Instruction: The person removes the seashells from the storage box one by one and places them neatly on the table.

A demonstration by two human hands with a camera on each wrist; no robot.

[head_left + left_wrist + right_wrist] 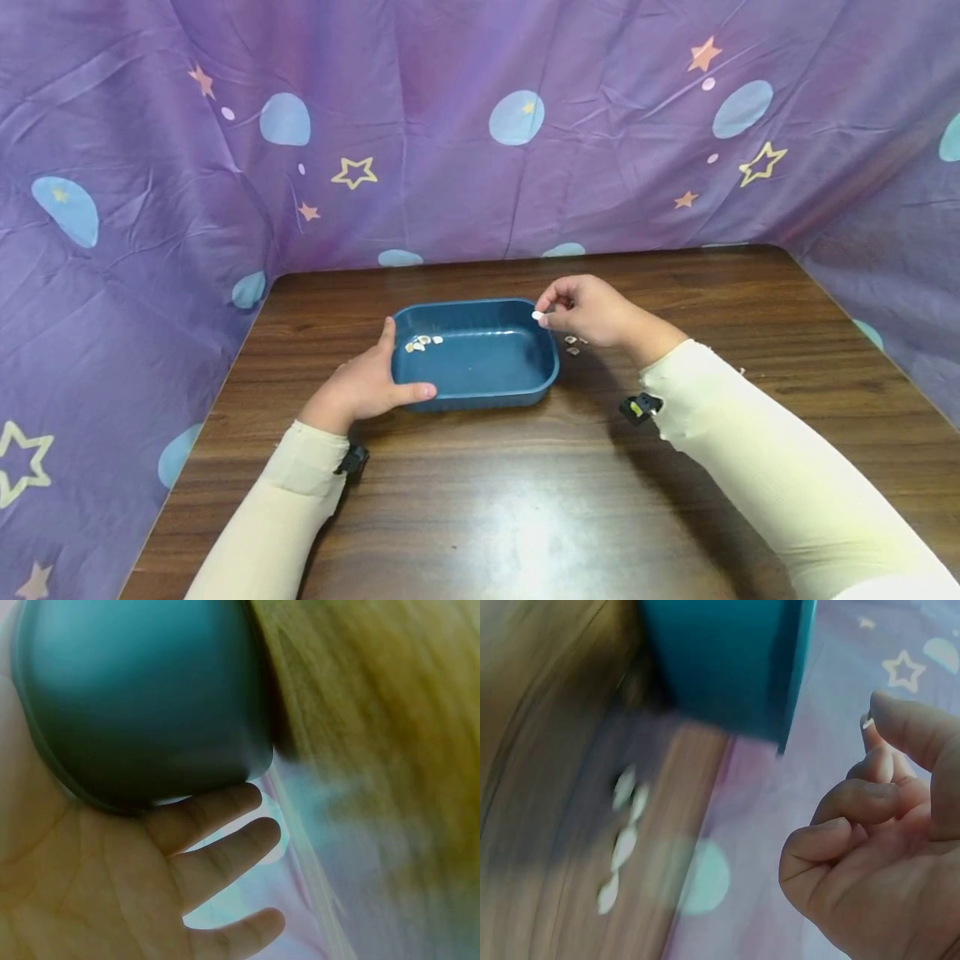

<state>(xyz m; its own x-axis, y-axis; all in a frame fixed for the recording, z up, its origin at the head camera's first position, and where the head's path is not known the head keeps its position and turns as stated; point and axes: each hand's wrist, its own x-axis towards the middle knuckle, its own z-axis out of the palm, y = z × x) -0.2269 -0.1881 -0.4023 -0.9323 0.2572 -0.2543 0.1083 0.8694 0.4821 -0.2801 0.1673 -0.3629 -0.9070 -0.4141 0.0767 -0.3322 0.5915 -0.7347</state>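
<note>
A blue rectangular tray (480, 395) stands on the table. My left hand (363, 383) rests against its left end, thumb along the front rim and straight fingers at the side. The left wrist view shows that palm against the tray's outer wall (150, 712), three fingers spread below it. Several small white shell-like pieces (420, 342) lie inside at the left. Above the tray's right rim, my right hand (592, 311) pinches one small white shell-like piece (537, 315) between thumb and forefinger, its other fingers curled in the right wrist view.
Just right of the tray, several more white pieces (572, 351) lie on the brown wooden table (450, 500); the right wrist view shows these loose pieces (624, 847) in a row. A purple patterned curtain (450, 183) hangs behind the table and along both sides.
</note>
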